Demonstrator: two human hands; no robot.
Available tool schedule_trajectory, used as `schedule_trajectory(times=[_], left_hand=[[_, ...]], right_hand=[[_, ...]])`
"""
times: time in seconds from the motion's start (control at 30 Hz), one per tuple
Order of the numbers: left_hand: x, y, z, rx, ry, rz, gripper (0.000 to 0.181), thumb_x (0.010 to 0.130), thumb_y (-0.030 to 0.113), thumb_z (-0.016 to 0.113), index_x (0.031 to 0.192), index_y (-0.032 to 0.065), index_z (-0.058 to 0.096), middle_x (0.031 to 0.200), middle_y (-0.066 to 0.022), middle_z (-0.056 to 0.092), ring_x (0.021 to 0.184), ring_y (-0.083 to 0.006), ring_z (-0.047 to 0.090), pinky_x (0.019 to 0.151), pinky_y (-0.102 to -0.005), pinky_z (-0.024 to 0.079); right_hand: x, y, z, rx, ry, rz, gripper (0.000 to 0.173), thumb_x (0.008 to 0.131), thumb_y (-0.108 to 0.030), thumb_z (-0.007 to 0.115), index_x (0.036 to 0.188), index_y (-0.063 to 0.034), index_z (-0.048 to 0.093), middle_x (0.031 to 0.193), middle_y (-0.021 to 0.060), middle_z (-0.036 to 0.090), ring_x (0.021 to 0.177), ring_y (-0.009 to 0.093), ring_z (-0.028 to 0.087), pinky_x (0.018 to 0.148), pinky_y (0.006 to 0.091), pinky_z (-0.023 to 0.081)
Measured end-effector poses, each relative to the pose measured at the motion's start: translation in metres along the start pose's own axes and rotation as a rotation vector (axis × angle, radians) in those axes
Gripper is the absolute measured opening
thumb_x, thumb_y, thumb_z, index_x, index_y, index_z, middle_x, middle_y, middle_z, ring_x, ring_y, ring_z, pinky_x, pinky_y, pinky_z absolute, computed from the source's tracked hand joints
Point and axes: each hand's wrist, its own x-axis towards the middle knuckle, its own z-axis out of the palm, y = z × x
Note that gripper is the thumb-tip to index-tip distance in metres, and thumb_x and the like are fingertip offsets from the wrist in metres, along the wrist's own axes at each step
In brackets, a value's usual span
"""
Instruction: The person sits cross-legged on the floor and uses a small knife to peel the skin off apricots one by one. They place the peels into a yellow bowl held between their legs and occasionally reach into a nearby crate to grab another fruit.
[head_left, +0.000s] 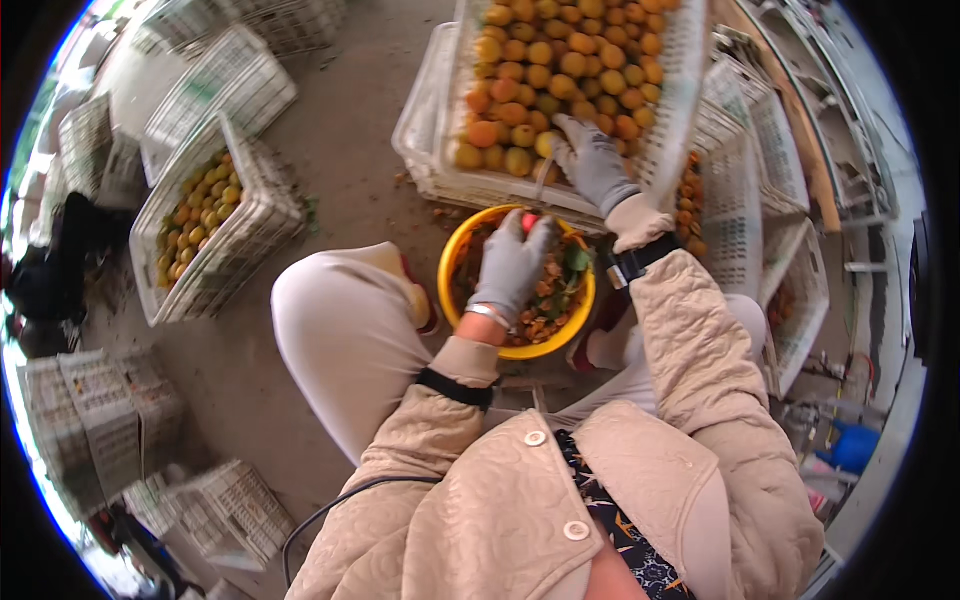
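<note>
My left hand (514, 262), in a grey glove, is over a yellow plastic bucket (448, 304). A small red object (529, 222) shows between its thumb and fingers; its kind is unclear. Inside the bucket lie brownish-orange scraps and green leaves (577, 259). My right hand (596, 161), also gloved in grey, reaches onto orange-yellow round fruits (574, 64) in a white plastic crate (510, 187). Its fingertips are at a yellow fruit (546, 144), but whether they grip it cannot be seen. A thin pale strip, perhaps the bucket's handle (541, 176), rises beside that hand.
Another crate of fruit (255, 217) stands to the left, with stacked white crates (101, 427) farther down that side. More crates (724, 202) crowd the right, near a wooden board (795, 120). My knees flank the bucket. A dark cable (330, 504) runs by my left sleeve.
</note>
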Motion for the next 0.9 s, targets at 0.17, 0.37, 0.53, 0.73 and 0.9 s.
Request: schedule_trajectory(times=[0.17, 0.37, 0.53, 0.73, 0.9], left_hand=[[-0.001, 0.010, -0.004, -0.068, -0.023, -0.097, 0.058, 0.096, 0.040, 0.062, 0.125, -0.0099, 0.055, 0.104, -0.0277, 0.068, 0.094, -0.0350, 0.065, 0.088, -0.0387, 0.050], [-0.004, 0.019, 0.001, -0.842, -0.081, -0.199, 0.033, 0.105, 0.035, 0.048, 0.105, 0.0047, 0.061, 0.067, 0.0036, 0.053, 0.054, -0.0067, 0.045, 0.049, -0.0228, 0.038], [-0.017, 0.035, -0.003, -0.755, -0.217, -0.067, 0.031, 0.105, 0.036, 0.050, 0.098, 0.0076, 0.059, 0.068, 0.0070, 0.050, 0.053, -0.0017, 0.041, 0.047, -0.0192, 0.033], [-0.032, 0.035, 0.020, -0.478, -0.275, 0.055, 0.036, 0.105, 0.038, 0.049, 0.101, 0.0041, 0.061, 0.070, 0.0054, 0.056, 0.059, -0.0035, 0.049, 0.052, -0.0212, 0.038], [-0.033, 0.038, 0.021, -0.263, -0.260, 0.191, 0.038, 0.104, 0.034, 0.051, 0.103, -0.0026, 0.062, 0.076, -0.0042, 0.065, 0.066, -0.0124, 0.058, 0.061, -0.0296, 0.047]], right_hand=[[0.008, 0.001, 0.011, -0.123, -0.193, 0.081, 0.044, 0.088, -0.022, 0.065, 0.125, -0.0026, 0.051, 0.117, 0.0280, 0.059, 0.113, 0.044, 0.056, 0.094, 0.0487, 0.047], [-0.036, -0.022, -0.024, 1.034, -0.053, 0.579, 0.040, 0.095, -0.028, 0.067, 0.125, -0.0057, 0.054, 0.085, 0.0012, 0.065, 0.058, 0.009, 0.061, 0.048, 0.0243, 0.050], [-0.095, -0.044, -0.047, 1.629, 0.059, 0.915, 0.039, 0.096, -0.050, 0.060, 0.101, -0.0118, 0.063, 0.078, 0.0026, 0.062, 0.059, 0.013, 0.061, 0.050, 0.0260, 0.052], [-0.132, -0.055, -0.045, 1.548, 0.158, 1.017, 0.054, 0.098, -0.062, 0.046, 0.094, -0.0107, 0.062, 0.072, 0.0010, 0.061, 0.054, 0.013, 0.056, 0.049, 0.0235, 0.046], [-0.139, -0.057, -0.041, 1.518, 0.154, 0.811, 0.048, 0.100, -0.055, 0.047, 0.097, -0.0090, 0.062, 0.080, -0.0006, 0.061, 0.064, 0.008, 0.058, 0.054, 0.0211, 0.048]])
